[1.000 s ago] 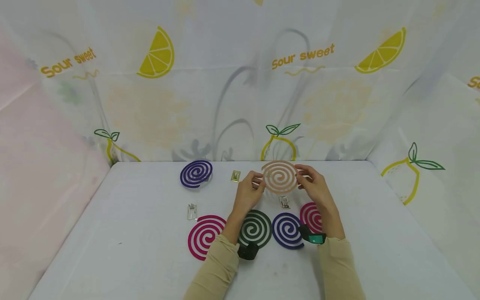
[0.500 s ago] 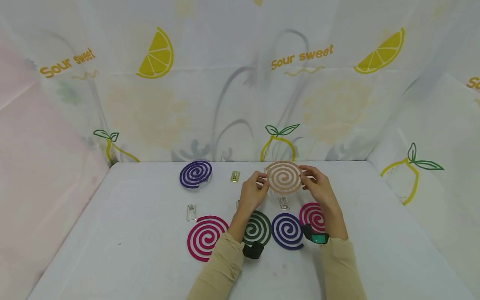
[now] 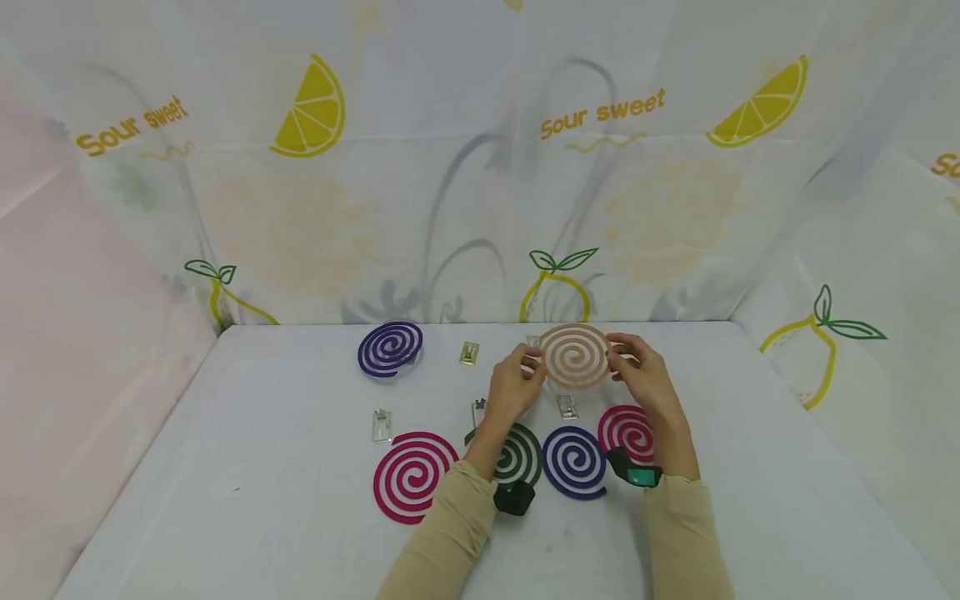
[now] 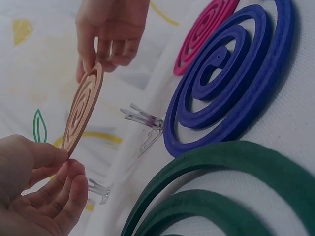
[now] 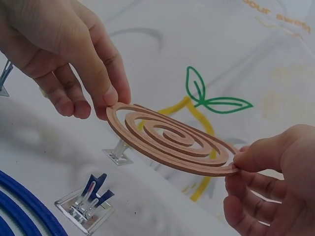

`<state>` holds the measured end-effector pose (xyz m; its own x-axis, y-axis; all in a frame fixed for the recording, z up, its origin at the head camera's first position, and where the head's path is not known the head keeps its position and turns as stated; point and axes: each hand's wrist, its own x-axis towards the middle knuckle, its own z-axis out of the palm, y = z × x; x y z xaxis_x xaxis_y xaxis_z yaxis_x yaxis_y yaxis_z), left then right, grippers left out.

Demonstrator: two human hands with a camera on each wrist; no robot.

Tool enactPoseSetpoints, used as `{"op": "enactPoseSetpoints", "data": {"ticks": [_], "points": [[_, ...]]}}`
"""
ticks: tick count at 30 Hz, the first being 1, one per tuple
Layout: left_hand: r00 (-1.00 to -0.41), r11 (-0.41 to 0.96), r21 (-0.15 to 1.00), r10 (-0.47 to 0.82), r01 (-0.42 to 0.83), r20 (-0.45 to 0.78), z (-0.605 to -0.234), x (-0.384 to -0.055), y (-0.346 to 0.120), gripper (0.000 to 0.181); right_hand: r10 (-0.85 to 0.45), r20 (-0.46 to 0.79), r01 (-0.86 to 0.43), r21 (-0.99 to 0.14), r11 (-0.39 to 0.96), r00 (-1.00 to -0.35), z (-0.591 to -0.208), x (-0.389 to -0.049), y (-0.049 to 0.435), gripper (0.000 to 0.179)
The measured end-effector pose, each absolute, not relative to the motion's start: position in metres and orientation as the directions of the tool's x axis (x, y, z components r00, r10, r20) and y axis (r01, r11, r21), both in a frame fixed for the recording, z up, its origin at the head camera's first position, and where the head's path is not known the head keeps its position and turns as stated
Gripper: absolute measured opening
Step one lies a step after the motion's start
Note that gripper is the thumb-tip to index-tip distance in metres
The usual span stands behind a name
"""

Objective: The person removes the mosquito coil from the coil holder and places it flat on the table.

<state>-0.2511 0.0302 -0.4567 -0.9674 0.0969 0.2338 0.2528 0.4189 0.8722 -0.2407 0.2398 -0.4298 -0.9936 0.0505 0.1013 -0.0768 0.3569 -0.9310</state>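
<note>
A tan mosquito coil [image 3: 576, 356] is held up over the back of the table, between both hands. My left hand [image 3: 515, 387] pinches its left edge between thumb and fingers. At the opposite edge, my right hand [image 3: 641, 371] grips it the same way. In the right wrist view the coil [image 5: 170, 135] looks nearly flat, above a small metal coil stand [image 5: 118, 152]. That stand [image 3: 533, 340] shows only partly behind the coil in the head view. Nearer the front lies another metal stand [image 3: 567, 407] with an upright clip.
A purple coil [image 3: 390, 348] sits tilted on a stand at back left. Near the front lie a pink coil [image 3: 415, 477], a green coil [image 3: 517, 458] partly behind the left wrist, a blue coil [image 3: 574, 462] and a second pink coil [image 3: 626, 433]. A gold stand [image 3: 468, 352] and silver stand [image 3: 382, 426] lie left.
Both hands have shifted a little to the right with the tan coil between them. A stand formerly hidden by the left arm has come into view.
</note>
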Motion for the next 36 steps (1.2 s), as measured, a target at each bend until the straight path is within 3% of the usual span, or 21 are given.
{"op": "enactPoseSetpoints", "data": {"ticks": [18, 36], "points": [[-0.967, 0.447, 0.858, 0.131, 0.253, 0.216, -0.461, -0.256, 0.041, 0.020, 0.090, 0.066, -0.021, -0.900, 0.436, -0.994, -0.435, -0.239, 0.249, 0.038], [-0.976, 0.558, 0.801, 0.153, 0.216, 0.156, -0.467, -0.261, 0.054, 0.022, 0.132, 0.018, 0.057, -0.836, 0.546, -0.991, -0.442, -0.239, 0.257, 0.037]]}}
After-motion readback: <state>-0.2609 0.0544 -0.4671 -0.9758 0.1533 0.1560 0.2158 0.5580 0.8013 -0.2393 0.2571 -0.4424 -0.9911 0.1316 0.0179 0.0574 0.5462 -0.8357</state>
